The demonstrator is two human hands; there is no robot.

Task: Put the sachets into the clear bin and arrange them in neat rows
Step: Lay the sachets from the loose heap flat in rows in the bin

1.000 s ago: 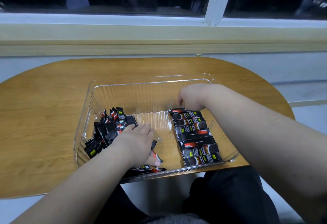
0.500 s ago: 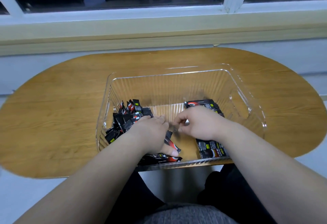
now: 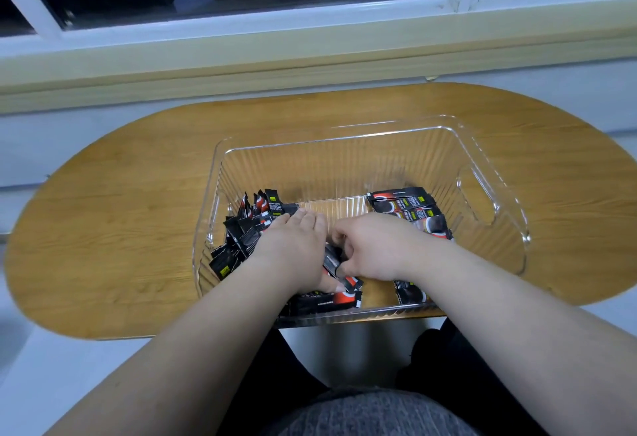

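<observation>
The right hand (image 3: 375,249) has left the far end of the neat row of black-and-red foil sachets (image 3: 408,206) and crossed to the middle of the clear ribbed plastic bin (image 3: 482,146), its curled fingers now pinching one black sachet (image 3: 332,260) beside the left hand (image 3: 293,253), which lies flat, fingers together, on the loose heap (image 3: 246,234) at the bin's left; probably the row's next piece, much sorting remains
</observation>
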